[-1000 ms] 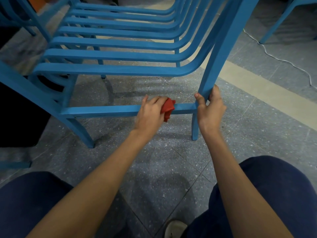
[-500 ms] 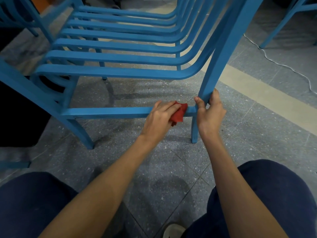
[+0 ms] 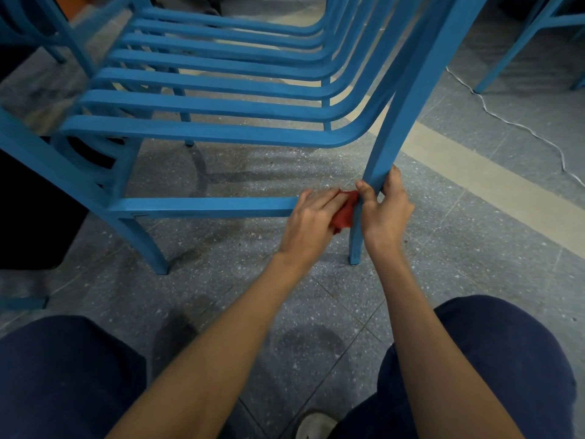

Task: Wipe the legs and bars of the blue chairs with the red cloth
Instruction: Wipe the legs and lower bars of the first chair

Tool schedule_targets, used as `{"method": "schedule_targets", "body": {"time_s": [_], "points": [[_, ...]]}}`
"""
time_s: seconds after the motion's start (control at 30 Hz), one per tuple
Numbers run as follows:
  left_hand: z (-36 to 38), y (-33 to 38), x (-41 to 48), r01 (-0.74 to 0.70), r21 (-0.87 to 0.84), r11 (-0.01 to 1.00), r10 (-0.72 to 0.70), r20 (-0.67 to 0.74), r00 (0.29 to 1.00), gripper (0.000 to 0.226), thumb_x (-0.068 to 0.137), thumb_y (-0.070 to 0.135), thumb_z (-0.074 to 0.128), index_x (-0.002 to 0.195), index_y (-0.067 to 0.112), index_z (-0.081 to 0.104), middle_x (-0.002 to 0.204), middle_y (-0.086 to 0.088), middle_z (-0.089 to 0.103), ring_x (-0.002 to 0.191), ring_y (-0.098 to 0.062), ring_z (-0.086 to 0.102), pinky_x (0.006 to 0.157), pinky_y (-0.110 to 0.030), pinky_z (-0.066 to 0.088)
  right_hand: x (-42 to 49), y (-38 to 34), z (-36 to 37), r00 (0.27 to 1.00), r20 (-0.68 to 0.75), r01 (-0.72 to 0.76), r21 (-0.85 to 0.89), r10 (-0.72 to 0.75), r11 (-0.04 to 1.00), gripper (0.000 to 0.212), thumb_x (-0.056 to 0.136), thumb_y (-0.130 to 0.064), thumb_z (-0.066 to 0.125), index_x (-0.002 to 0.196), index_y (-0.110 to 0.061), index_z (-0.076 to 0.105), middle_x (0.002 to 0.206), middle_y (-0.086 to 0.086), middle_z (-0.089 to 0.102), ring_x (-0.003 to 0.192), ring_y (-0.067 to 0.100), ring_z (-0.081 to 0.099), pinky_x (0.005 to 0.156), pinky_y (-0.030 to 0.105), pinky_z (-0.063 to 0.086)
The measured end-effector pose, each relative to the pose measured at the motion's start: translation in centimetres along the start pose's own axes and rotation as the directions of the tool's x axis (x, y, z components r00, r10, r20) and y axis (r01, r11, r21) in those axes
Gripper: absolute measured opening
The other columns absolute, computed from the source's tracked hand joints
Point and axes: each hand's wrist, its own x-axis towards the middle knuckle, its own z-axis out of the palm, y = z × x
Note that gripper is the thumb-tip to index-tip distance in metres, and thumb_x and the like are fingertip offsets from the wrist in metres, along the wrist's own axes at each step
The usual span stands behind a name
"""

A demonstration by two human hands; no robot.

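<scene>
A blue chair (image 3: pixel 221 122) with a seat of flat, matte-painted slats, curved upward at one side, was seen from above on a speckled grey terrazzo floor (image 3: pixel 285 312). A straight, square-edged lower bar (image 3: pixel 205 207) ran between two legs near the floor. The red cloth (image 3: pixel 345 210), soft and crumpled into a small wad, was pressed against the right end of this bar, just where it met the right leg (image 3: pixel 389 137). The cloth was covered and held by the left hand (image 3: pixel 311 221), its fingers laid flat and close together over the bar; only a creased red edge was left showing past the fingertips. Whether the thumb was tucked under the bar could not be told.

The right leg, a long tapering post with flat faces, was gripped by the right hand (image 3: pixel 384 213), the thumb set on the near face and the fingers wrapped around the far side. The two hands were nearly touching, with the cloth between them.

A pale beige band (image 3: pixel 474 185) was set diagonally into the floor tiles, and a thin white cable (image 3: pixel 506 118) was trailed across the floor behind it. Dark blue trouser fabric (image 3: pixel 506 359) was visible over both knees at the bottom, and the toe of a light shoe (image 3: pixel 313 426) between them. Parts of another blue chair (image 3: pixel 519 42) stood at the upper right.
</scene>
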Motion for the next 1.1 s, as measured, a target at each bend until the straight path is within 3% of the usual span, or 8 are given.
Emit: {"method": "schedule_targets", "body": {"time_s": [0.2, 0.33, 0.47, 0.57, 0.73, 0.83, 0.93, 1.1], "points": [[-3.9, -2.3, 0.2, 0.206, -0.010, 0.979, -0.205, 0.024, 0.978, 0.034, 0.090, 0.015, 0.062, 0.123, 0.011, 0.061, 0.110, -0.009, 0.070, 0.101, -0.023, 0.065, 0.115, -0.040, 0.028, 0.1, -0.1, -0.3, 0.999, 0.033, -0.016, -0.003, 0.017, 1.000, 0.041, 0.091, -0.016, 0.064, 0.130, -0.009, 0.050, 0.102, -0.006, 0.058, 0.089, 0.007, 0.052, 0.065, -0.010, 0.030], [-3.6, -0.9, 3.7, 0.424, 0.028, 0.905, -0.424, 0.105, 0.900, 0.028, 0.094, 0.024, 0.056, 0.113, 0.005, 0.064, 0.090, -0.006, 0.066, 0.078, -0.019, 0.065, 0.076, -0.030, 0.056, 0.0, -0.1, -0.1, 0.999, 0.031, -0.029, 0.002, 0.029, 1.000, 0.040, 0.091, -0.017, 0.063, 0.128, -0.010, 0.050, 0.101, -0.004, 0.061, 0.089, 0.009, 0.055, 0.073, 0.004, 0.039], [-0.5, 1.5, 2.6, 0.205, 0.112, 0.972, -0.208, 0.016, 0.978, 0.033, 0.086, 0.014, 0.066, 0.119, 0.009, 0.062, 0.106, -0.009, 0.070, 0.097, -0.024, 0.065, 0.111, -0.040, 0.032, -0.2, -0.3, 0.1, 1.000, 0.001, -0.031, -0.017, 0.031, 0.999, 0.036, 0.091, -0.017, 0.063, 0.125, -0.009, 0.051, 0.092, 0.001, 0.064, 0.081, 0.013, 0.058, 0.073, 0.021, 0.049], [0.3, 1.2, 0.0, 0.019, 0.090, 0.996, -0.017, -0.021, 1.000, 0.053, 0.072, -0.003, 0.073, 0.123, 0.006, 0.061, 0.123, -0.014, 0.064, 0.113, -0.028, 0.061, 0.116, -0.047, 0.023, -0.4, -0.8, 0.0, 0.999, 0.000, -0.034, -0.042, 0.034, 0.999, 0.033, 0.093, -0.016, 0.060, 0.123, -0.006, 0.051, 0.088, 0.001, 0.060, 0.076, 0.014, 0.053, 0.064, 0.016, 0.040], [-2.1, -2.6, -1.8, -0.060, 0.171, 0.984, 0.068, -0.043, 0.997, 0.062, 0.065, -0.007, 0.077, 0.123, 0.006, 0.062, 0.127, -0.015, 0.062, 0.114, -0.028, 0.062, 0.112, -0.046, 0.024, -0.4, -1.7, -1.3, 0.978, 0.111, -0.144, -0.257, 0.177, 0.956, 0.039, 0.093, -0.022, 0.061, 0.124, -0.001, 0.050, 0.116, 0.015, 0.062, 0.101, 0.028, 0.056, 0.076, 0.027, 0.037], [-3.4, -3.5, -2.0, -0.002, 0.179, 0.984, 0.009, -0.038, 0.999, 0.065, 0.063, -0.001, 0.081, 0.124, 0.011, 0.062, 0.126, -0.012, 0.064, 0.111, -0.028, 0.063, 0.111, -0.045, 0.029, -0.1, -1.8, -3.0, 0.933, 0.190, -0.211, -0.399, 0.306, 0.892, 0.028, 0.091, -0.025, 0.063, 0.102, 0.000, 0.065, 0.105, 0.019, 0.067, 0.084, 0.026, 0.058, 0.067, 0.030, 0.040], [-4.3, -3.3, -1.8, 0.061, 0.248, 0.967, -0.042, -0.083, 0.996, 0.054, 0.069, 0.016, 0.081, 0.121, 0.020, 0.065, 0.119, -0.002, 0.069, 0.099, -0.024, 0.064, 0.095, -0.036, 0.028, -0.5, -2.4, -3.2, 0.896, 0.293, -0.251, -0.285, 0.334, 0.925, 0.025, 0.091, -0.027, 0.062, 0.079, -0.006, 0.069, 0.080, 0.014, 0.071, 0.069, 0.023, 0.068, 0.068, 0.034, 0.054], [-6.2, -2.8, -2.0, 0.192, 0.231, 0.954, -0.161, -0.145, 0.976, 0.038, 0.086, 0.028, 0.068, 0.124, 0.026, 0.063, 0.117, 0.005, 0.069, 0.088, -0.021, 0.049, 0.069, -0.030, 0.033, -3.7, -4.1, 0.1, 0.718, 0.593, -0.487, 0.056, 0.363, 0.871, 0.025, 0.096, -0.037, 0.054, 0.115, -0.021, 0.057, 0.099, 0.009, 0.067, 0.081, 0.024, 0.069, 0.073, 0.040, 0.059]]}}
